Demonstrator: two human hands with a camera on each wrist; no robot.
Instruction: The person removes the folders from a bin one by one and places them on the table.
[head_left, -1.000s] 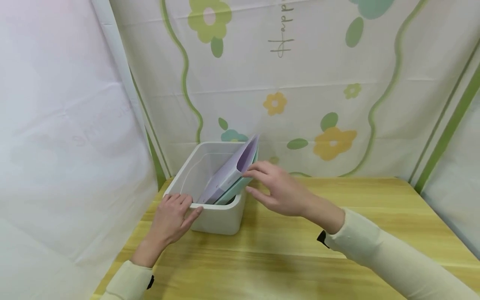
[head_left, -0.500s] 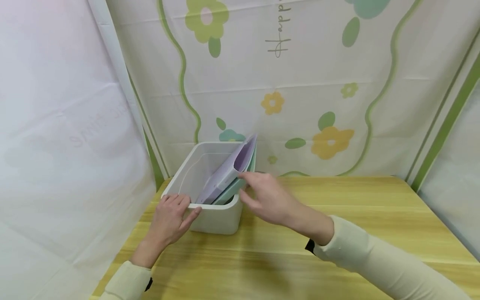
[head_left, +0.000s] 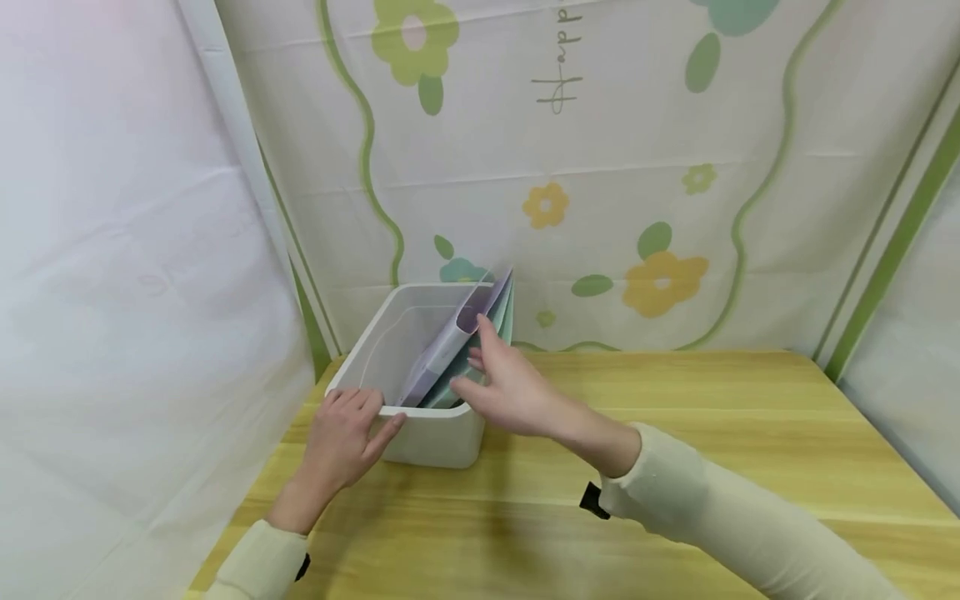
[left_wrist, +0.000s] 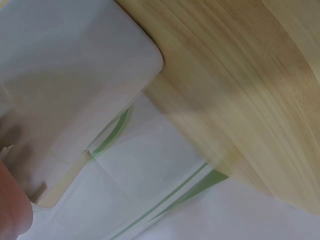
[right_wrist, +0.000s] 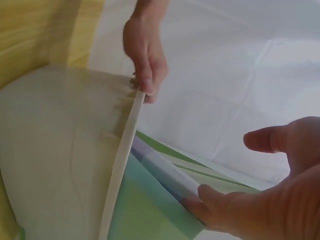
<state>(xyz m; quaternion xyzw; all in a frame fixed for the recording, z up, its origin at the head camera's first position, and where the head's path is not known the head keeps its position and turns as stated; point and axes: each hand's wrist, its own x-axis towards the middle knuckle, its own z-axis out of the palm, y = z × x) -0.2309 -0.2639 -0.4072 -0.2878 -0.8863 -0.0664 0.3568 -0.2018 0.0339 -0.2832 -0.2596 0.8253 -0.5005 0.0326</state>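
Observation:
A white plastic bin stands on the wooden table. Inside, a pale purple file folder leans to the right, its upper part above the rim. Beneath it on the right lies a mint green folder. My left hand holds the bin's near left rim, fingers over the edge. My right hand is at the bin's right side, its index finger extended against the purple folder and its thumb over the green one. In the right wrist view, its fingers are spread; part of the contact is hidden.
The wooden table extends right and toward me. Behind the bin hangs a white curtain with printed flowers. Another white cloth hangs close on the left.
My right hand has moved left, over the bin's right side. The purple folder's near end has shifted left, widening the gap to the green folder. My left hand has stayed on the rim.

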